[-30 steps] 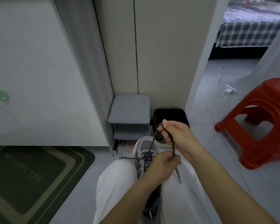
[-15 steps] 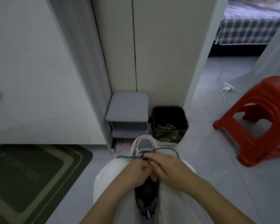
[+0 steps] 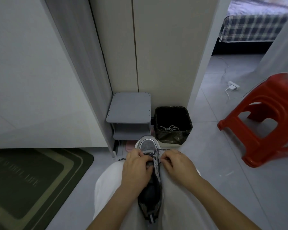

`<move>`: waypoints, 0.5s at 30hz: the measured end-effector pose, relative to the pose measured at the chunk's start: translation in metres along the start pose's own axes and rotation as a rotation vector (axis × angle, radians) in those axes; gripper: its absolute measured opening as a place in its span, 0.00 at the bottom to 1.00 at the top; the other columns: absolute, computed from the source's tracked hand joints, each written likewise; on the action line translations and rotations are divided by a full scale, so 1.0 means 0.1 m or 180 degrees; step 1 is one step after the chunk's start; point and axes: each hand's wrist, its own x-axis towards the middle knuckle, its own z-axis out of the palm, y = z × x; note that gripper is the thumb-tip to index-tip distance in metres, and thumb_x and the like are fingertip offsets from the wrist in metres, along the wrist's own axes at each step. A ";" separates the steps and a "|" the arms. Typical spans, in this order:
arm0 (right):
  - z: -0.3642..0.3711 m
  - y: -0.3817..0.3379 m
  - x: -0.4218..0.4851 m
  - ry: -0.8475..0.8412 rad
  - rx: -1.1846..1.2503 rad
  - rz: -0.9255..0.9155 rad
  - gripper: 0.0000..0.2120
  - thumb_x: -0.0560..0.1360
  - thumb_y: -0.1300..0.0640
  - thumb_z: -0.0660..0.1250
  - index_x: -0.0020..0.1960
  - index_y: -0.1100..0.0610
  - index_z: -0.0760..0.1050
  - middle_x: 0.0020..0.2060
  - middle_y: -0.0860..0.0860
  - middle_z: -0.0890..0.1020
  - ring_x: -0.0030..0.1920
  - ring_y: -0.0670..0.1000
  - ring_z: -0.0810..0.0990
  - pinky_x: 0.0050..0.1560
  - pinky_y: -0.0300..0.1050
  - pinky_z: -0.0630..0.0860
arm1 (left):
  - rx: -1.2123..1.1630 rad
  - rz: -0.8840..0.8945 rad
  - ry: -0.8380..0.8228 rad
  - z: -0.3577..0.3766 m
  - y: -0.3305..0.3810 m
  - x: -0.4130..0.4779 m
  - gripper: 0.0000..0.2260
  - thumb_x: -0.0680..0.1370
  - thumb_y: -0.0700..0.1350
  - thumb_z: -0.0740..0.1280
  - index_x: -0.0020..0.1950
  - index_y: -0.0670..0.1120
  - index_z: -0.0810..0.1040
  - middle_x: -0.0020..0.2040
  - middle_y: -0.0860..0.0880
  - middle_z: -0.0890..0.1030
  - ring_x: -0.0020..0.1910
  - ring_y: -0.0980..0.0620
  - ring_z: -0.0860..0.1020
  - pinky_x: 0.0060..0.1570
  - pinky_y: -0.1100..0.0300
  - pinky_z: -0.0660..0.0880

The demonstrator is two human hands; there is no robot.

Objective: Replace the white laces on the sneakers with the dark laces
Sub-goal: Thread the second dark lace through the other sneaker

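A grey and dark sneaker (image 3: 148, 145) lies toe-away between my knees on my lap. A dark speckled lace (image 3: 163, 149) crosses its lowest eyelets near the toe. My left hand (image 3: 136, 168) rests over the left side of the shoe's tongue, fingers curled on the lace there. My right hand (image 3: 176, 165) sits at the right side, fingertips pinching the lace by the eyelets. White laces (image 3: 170, 128) lie in the black bin (image 3: 188, 120) ahead.
A small grey two-tier shelf (image 3: 130, 107) stands against the wall, left of the bin. A red plastic stool (image 3: 263, 120) is at the right. A dark green doormat (image 3: 28, 183) covers the floor at the left. A charger and cable (image 3: 232, 86) lie by the doorway.
My right hand came down from holding the lace up high to the shoe. Both hands have since moved apart to either side of the eyelets, drawing the lace flat across the toe end.
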 end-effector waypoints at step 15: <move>0.06 -0.03 0.05 0.0122 0.0269 0.0193 0.04 0.77 0.55 0.62 0.46 0.53 0.75 0.44 0.48 0.77 0.46 0.49 0.75 0.46 0.45 0.72 | -0.0037 -0.0165 0.0030 0.09 0.03 -0.01 0.12 0.74 0.48 0.65 0.56 0.56 0.80 0.71 0.52 0.65 0.68 0.49 0.61 0.66 0.60 0.61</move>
